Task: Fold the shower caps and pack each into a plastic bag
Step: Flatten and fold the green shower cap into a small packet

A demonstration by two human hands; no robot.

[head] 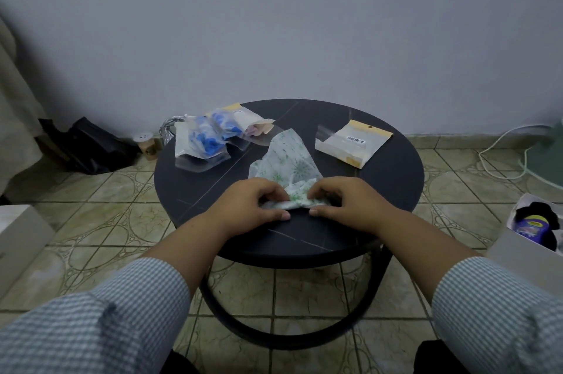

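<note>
Here, cap: a thin white plastic shower cap printed with small green leaves (288, 160), partly folded into a flat, roughly triangular sheet that narrows toward the far side of the table.
Cap's near edge: rolled or bunched into a crumpled strip, which runs left to right between the two hands.
Cap's place: on the round black tabletop with pale vein lines (380, 190), around its middle and reaching toward the near edge.
Left hand (253, 206): fingers curled over the left end of the bunched strip, thumb stretched along the tabletop just in front of it; it pinches the shower cap.
Right hand (341, 203): mirrors the left, fingers curled on the right end of the strip, thumb pointing inward; it also grips the shower cap.
Hands to each other: close, thumb tips nearly meeting in front of the strip.
Cap relative to hands: the flat part lies beyond the knuckles, free of both hands; only the near edge is under the fingers.
Packed bags: clear plastic bags holding blue-and-white folded caps (202, 142), lying in a loose pile at the far left edge of the tabletop, well apart from the hands.
Empty bag: a flat clear plastic bag with a tan header and a barcode label (353, 142), near the far right edge, just beside the cap's far corner.
Sleeves: blue-and-white checked cloth (122, 312) on both forearms.
</note>
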